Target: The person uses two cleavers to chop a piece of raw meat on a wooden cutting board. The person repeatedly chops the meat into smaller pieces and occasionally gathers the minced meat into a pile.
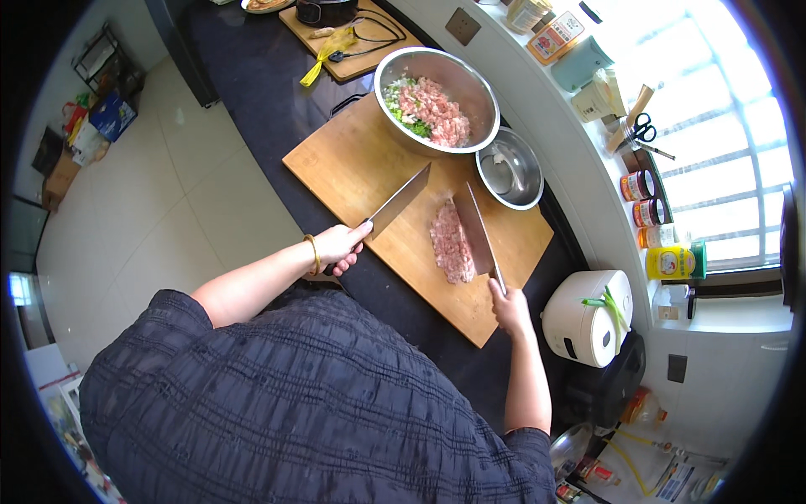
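Note:
My left hand is closed round the handle of a cleaver, whose blade points up and right over the wooden cutting board. With my right hand I grip a second cleaver; its blade lies along the right side of a flattened strip of minced meat on the board. Beyond the blades, a large steel bowl holds more minced meat with chopped greens. A smaller steel bowl stands to its right, overlapping the board's far edge.
A white rice cooker with green onion on its lid stands at the right. Jars and scissors line the window sill. A second board with a cable and yellow bag lies at the far left.

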{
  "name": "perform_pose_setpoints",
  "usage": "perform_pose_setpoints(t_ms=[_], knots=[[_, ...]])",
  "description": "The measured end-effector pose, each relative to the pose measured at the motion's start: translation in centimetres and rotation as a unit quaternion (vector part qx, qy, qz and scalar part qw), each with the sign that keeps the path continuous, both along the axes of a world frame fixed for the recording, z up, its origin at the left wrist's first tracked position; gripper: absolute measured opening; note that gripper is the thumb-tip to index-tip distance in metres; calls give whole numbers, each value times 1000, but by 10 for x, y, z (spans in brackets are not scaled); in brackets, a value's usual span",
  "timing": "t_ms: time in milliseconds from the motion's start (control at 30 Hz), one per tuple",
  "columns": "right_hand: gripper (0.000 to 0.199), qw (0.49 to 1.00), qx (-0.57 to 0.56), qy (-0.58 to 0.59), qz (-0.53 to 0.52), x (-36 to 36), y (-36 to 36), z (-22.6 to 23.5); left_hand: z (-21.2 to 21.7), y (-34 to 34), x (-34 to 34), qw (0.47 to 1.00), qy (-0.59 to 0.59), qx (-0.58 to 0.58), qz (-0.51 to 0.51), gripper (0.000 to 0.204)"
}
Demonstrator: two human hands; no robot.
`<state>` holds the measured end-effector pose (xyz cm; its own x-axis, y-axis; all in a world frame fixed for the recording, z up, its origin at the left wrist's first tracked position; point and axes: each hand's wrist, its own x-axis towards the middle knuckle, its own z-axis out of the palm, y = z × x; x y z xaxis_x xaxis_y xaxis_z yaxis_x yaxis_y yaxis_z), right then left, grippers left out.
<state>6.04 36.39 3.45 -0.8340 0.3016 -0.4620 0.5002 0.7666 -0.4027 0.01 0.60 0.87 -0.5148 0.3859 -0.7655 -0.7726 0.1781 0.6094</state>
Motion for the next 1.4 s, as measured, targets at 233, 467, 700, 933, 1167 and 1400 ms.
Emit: perform_pose_setpoints(t_ms=[233, 467, 700, 933, 1167, 1400], knots=[[48, 988, 84, 111, 70, 21, 7, -57, -1, 3, 0, 1000, -1, 16, 3, 49], [46, 997, 9, 75, -2, 14, -8, -33, 0, 3, 0, 1000, -5, 14, 2, 49], [44, 993, -91, 17, -75, 1, -22, 18, -2, 3, -1, 1000, -2, 13, 5, 49], [45, 993, -95, -5, -70, 3, -22, 20, -1, 5, 2, 1000, -10, 13, 3, 50], [48, 998, -19, -27, -49, 11, 1, -21, -1, 6, 1, 1000, -11, 9, 1, 49], [48, 996, 4, 87, -25, 18, 15, -45, 0, 9, -1, 1000, 0, 11, -4, 49]])
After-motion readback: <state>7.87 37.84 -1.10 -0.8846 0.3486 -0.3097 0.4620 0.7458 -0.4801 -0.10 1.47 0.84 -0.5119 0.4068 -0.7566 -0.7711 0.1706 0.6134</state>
